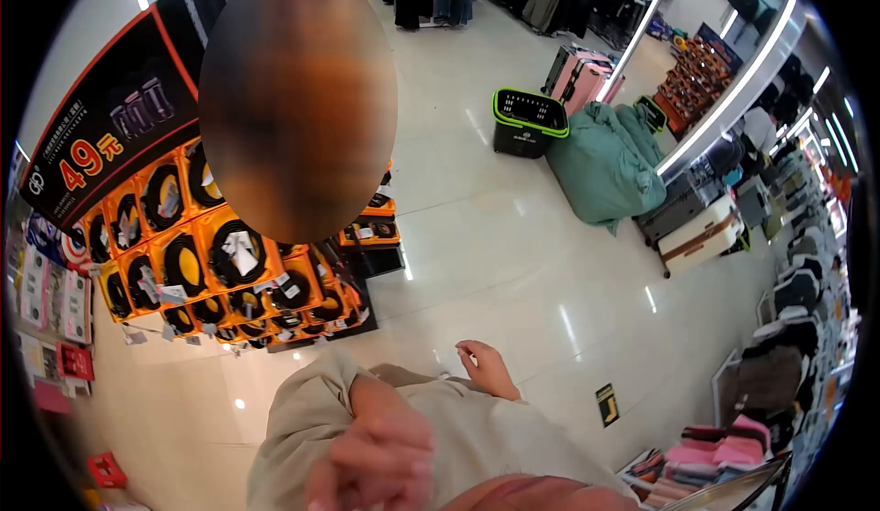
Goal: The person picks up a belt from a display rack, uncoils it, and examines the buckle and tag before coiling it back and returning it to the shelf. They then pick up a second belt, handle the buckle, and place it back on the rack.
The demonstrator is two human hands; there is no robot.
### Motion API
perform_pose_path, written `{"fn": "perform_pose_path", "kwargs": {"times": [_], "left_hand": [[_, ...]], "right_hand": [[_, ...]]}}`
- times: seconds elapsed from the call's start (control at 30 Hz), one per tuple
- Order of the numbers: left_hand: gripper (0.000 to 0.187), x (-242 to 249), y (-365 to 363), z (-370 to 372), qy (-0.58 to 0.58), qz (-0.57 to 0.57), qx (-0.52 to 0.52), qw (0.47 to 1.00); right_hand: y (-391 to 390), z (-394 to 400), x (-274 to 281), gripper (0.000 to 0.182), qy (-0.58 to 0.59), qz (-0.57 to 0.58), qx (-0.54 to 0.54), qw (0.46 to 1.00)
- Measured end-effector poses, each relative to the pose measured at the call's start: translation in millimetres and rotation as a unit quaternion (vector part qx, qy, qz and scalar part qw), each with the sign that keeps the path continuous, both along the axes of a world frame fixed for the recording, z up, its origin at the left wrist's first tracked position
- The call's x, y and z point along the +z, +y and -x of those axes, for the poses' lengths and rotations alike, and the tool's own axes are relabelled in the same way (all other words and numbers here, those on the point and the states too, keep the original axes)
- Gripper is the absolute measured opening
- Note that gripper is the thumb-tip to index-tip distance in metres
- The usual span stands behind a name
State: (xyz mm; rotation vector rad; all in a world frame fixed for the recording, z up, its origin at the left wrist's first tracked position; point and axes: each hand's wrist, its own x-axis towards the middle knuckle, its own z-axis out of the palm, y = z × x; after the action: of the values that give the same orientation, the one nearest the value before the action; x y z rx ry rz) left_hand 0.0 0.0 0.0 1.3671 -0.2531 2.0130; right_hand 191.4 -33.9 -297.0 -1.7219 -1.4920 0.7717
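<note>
From where I stand on the pale tiled shop floor [458, 263], a shopper in a loose beige shirt [522, 428] pauses beside a tiered stand of orange packs holding coiled black goods [240, 252], set beneath a black-and-red price sign marked 49 [110, 108]. The bare right hand [490, 369] is out past the torso, fingers loosely bent and unclenched, with nothing seen in its grasp. The bare left hand [380, 456], raised near the chest, has bent fingers; blur hides whether it is clenched or holding anything. Progress looks slight: the packs, the goods nearest the hands, sit in rows on the stand, and neither hand visibly touches one. Across the aisle, a black plastic basket with a lime-green rim [532, 129] rests beside a bulky sea-green cloth bundle [610, 167].
</note>
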Motion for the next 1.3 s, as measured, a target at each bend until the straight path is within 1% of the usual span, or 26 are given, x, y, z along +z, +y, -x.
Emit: {"fn": "perform_pose_path", "kwargs": {"times": [0.07, 0.1, 0.17, 0.2, 0.3, 0.33, 0.47, 0.57, 0.63, 0.7, 0.77, 0.8, 0.83, 0.9, 0.93, 1.0, 1.03, 1.07, 1.1, 1.13, 1.17, 1.23, 1.3], "left_hand": [[0.046, 0.0, 2.8, -24.8, -0.028, -0.019, 0.004, 0.999], [0.044, 6.6, 26.4, -75.4, -0.101, -0.007, 0.012, 0.995], [0.039, 10.9, 48.3, -102.9, -0.138, -0.040, 0.021, 0.989], [0.037, 11.9, 59.9, -115.2, -0.155, -0.057, 0.024, 0.986], [0.031, 14.7, 103.1, -150.2, -0.217, -0.099, 0.036, 0.971], [0.029, 14.1, 121.7, -160.8, -0.240, -0.116, 0.038, 0.963], [0.024, 14.5, 212.5, -206.8, -0.358, -0.200, 0.025, 0.912], [0.022, 22.3, 280.6, -244.4, -0.426, -0.247, 0.019, 0.870], [0.002, 26.6, 308.7, -263.5, -0.363, -0.098, 0.042, 0.926], [0.014, 25.5, 325.0, -282.1, -0.314, -0.006, 0.073, 0.947], [0.017, 15.1, 345.7, -304.8, -0.280, 0.023, 0.103, 0.954], [0.016, 16.1, 373.6, -316.8, -0.245, -0.044, 0.102, 0.963], [0.015, 19.5, 387.1, -327.5, -0.250, -0.024, 0.121, 0.960], [0.020, 24.1, 406.7, -348.0, -0.257, 0.021, 0.160, 0.953], [0.019, 17.7, 413.6, -356.5, -0.227, 0.048, 0.199, 0.952], [0.017, -6.2, 430.7, -377.2, -0.170, 0.102, 0.279, 0.940], [0.012, -23.3, 451.3, -384.3, -0.091, 0.063, 0.244, 0.963], [0.021, -47.0, 474.9, -388.9, -0.011, 0.025, 0.208, 0.978], [0.035, -68.1, 499.0, -398.8, 0.069, -0.013, 0.170, 0.983], [0.032, -79.2, 533.4, -414.7, 0.121, -0.021, 0.196, 0.973], [0.030, -90.4, 568.8, -432.3, 0.173, -0.026, 0.222, 0.959], [0.037, -136.5, 615.4, -473.4, 0.314, 0.130, 0.205, 0.918], [0.049, -144.8, 658.6, -510.3, 0.332, 0.304, 0.145, 0.881]], "right_hand": [[7.8, 11.7, 3.7, 0.017, 0.025, -0.032, 0.002, 0.999], [4.3, -83.1, 29.8, 0.017, -0.011, 0.010, 0.012, 1.000], [38.7, -84.2, 36.9, 0.015, 0.027, 0.012, 0.029, 0.999], [61.8, -82.6, 35.1, 0.016, 0.040, -0.004, 0.047, 0.998], [111.6, -106.0, 34.1, 0.017, 0.029, -0.029, 0.092, 0.995], [130.8, -114.6, 40.0, 0.018, 0.015, 0.000, 0.107, 0.994], [204.5, -154.5, 45.7, 0.019, 0.005, -0.007, 0.123, 0.992], [259.6, -192.9, 53.8, 0.016, -0.033, -0.025, 0.153, 0.987], [295.5, -220.4, 66.2, 0.018, -0.030, -0.003, 0.133, 0.991], [326.2, -249.6, 74.5, 0.019, -0.032, 0.008, 0.120, 0.992], [359.5, -275.8, 73.1, 0.018, -0.033, 0.002, 0.105, 0.994], [377.2, -287.5, 72.6, 0.018, -0.041, -0.004, 0.094, 0.995], [395.5, -297.3, 70.5, 0.018, -0.026, 0.001, 0.081, 0.996], [427.6, -315.1, 63.4, 0.017, 0.005, 0.017, 0.053, 0.998], [445.3, -323.0, 59.7, 0.017, -0.003, -0.008, 0.070, 0.998], [480.1, -336.1, 54.6, 0.018, 0.042, 0.007, 0.091, 0.995], [499.8, -342.6, 53.6, 0.019, 0.062, 0.013, 0.104, 0.993], [519.2, -348.0, 54.4, 0.019, 0.114, 0.022, 0.099, 0.988], [538.2, -352.0, 60.8, 0.020, 0.165, 0.033, 0.094, 0.981], [560.8, -360.7, 65.1, 0.021, 0.215, 0.043, 0.090, 0.971], [581.4, -377.4, 64.3, 0.031, 0.340, 0.058, 0.115, 0.932], [624.2, -403.4, 56.6, 0.044, 0.402, 0.026, 0.090, 0.911], [670.6, -421.9, 98.6, 0.054, 0.329, 0.045, 0.102, 0.938]]}}
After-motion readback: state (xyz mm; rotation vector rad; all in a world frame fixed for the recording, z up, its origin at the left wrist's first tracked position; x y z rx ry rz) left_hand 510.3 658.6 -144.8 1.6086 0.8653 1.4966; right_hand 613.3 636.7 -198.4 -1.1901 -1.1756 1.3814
